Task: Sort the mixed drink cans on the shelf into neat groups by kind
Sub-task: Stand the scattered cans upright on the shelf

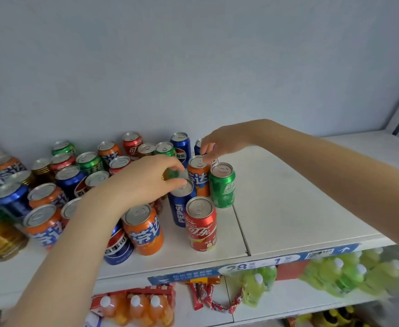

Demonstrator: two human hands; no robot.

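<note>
Left hand (151, 179): fingers curled, thumb on the lid of a Pepsi can (180, 206); whether it grips cannot be told. Right hand (219, 142): fingertips hang onto the back rim of an orange can (198, 178); grip likewise unclear. These two cans stand close-packed with a green can (222, 185) and a red can (202, 225). That makes one of each, four in all, mid-shelf (300, 197), with red nearest the front edge. All upright, long axes vertical, lids up. Right of green, bare board runs to the right edge. On the left half, a can crowd (45, 194), too overlapped to count.
</note>
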